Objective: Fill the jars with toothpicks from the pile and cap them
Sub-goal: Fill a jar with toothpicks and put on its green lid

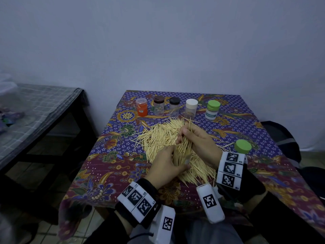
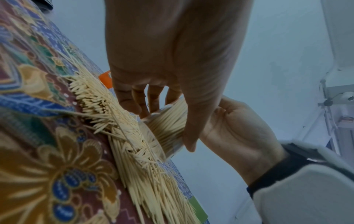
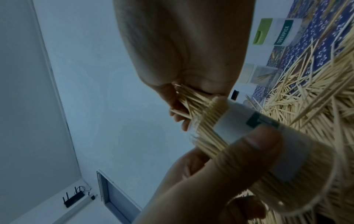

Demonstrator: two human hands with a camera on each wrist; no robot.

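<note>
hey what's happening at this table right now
A person is filling a clear jar with toothpicks. The left hand holds the jar tilted over the pile, and the right hand feeds a bundle of toothpicks into its mouth. The jar already looks nearly full. A loose green cap lies to the right, and five capped jars stand in a row behind.

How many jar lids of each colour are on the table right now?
Green lids: 2, one on the labelled jar, one loose beside the right hand
Brown lid: 1
Black lid: 1
White lid: 1
Clear lid on the orange jar: 1
Total: 6
</note>
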